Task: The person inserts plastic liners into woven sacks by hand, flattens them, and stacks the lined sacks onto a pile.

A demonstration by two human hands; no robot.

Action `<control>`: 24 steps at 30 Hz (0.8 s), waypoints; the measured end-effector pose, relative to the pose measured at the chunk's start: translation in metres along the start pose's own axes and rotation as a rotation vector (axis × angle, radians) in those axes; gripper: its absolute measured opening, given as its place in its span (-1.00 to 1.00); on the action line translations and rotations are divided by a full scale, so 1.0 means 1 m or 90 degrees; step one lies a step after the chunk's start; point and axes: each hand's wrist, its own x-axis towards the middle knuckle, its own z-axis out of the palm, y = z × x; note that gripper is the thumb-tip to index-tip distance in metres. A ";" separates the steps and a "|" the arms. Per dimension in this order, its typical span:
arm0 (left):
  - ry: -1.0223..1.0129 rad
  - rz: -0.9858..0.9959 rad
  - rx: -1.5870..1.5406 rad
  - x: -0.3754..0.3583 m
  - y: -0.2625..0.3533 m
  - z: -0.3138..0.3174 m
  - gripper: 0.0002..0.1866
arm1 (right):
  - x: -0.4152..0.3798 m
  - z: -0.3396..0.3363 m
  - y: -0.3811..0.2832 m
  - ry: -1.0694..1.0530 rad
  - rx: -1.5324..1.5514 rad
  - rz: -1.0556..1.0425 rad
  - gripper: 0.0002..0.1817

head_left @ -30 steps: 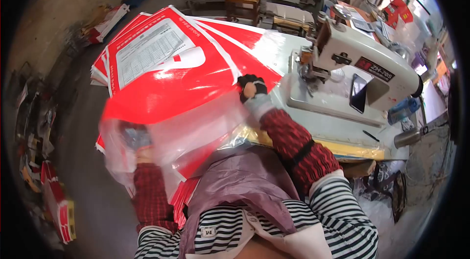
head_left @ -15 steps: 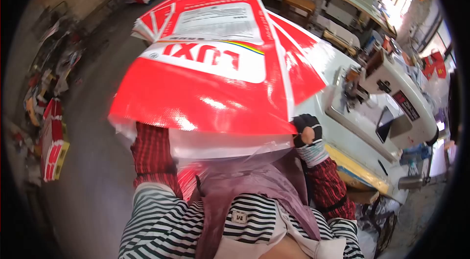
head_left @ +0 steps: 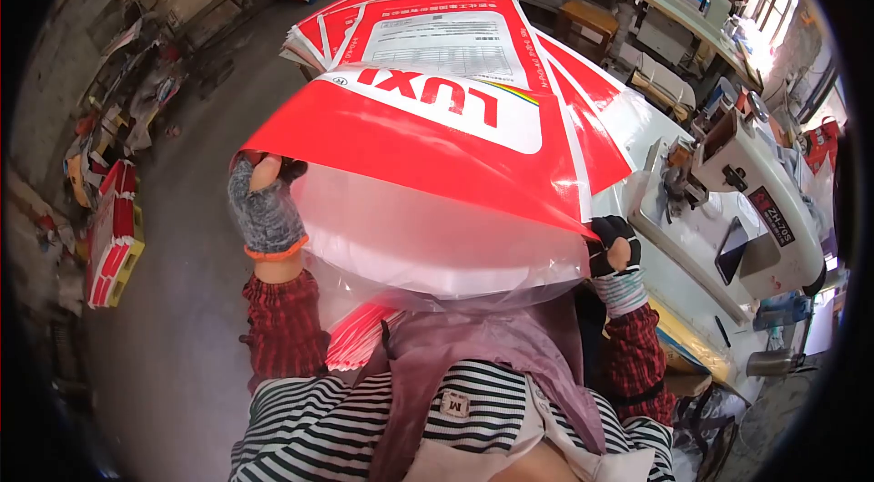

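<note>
A red and white printed sack point(head_left: 391, 138) marked LUXI lies in front of me with its mouth spread open toward my body. Clear plastic liner point(head_left: 437, 236) shows inside and hangs past the mouth's lower edge. At the mouth's left corner, my left hand point(head_left: 264, 209), in a grey glove with an orange cuff, is closed on the red edge. My right hand point(head_left: 615, 250), in a dark fingerless glove, grips the right corner. Beneath this sack, more red sacks point(head_left: 596, 131) are fanned out on the pale table point(head_left: 642, 122).
A white sewing machine point(head_left: 751, 195) stands on the right, with a dark phone point(head_left: 731, 250) on its base. Near it are a pen point(head_left: 722, 331) and a metal cup point(head_left: 774, 363). Bundled red sacks point(head_left: 116, 236) lie on the floor at left. Folded red material point(head_left: 360, 336) shows near my lap.
My left hand, hidden under the sack before, now shows at the left corner. The sack's front edge has been lifted and its mouth gapes wider, showing more liner.
</note>
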 end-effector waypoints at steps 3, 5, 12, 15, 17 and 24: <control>0.064 -0.095 -0.050 -0.003 0.012 0.026 -0.66 | -0.004 -0.006 -0.001 -0.012 -0.011 -0.006 -0.75; 0.024 -0.093 0.028 -0.001 0.016 0.024 -0.67 | -0.005 -0.008 -0.002 -0.024 -0.024 -0.015 -0.75; 0.204 -0.062 -0.077 0.002 0.015 0.018 -0.73 | -0.012 -0.008 0.002 -0.050 -0.025 0.005 -0.77; 0.238 0.028 -0.154 -0.004 0.027 0.028 -0.62 | -0.015 -0.006 0.002 -0.041 -0.025 0.004 -0.76; 0.201 -0.041 0.132 -0.003 0.026 0.018 -0.62 | -0.016 -0.011 0.002 -0.072 -0.026 -0.001 -0.73; 0.135 -0.226 -0.317 0.070 -0.005 0.088 -0.77 | -0.030 -0.028 0.007 -0.002 -0.003 -0.045 -0.67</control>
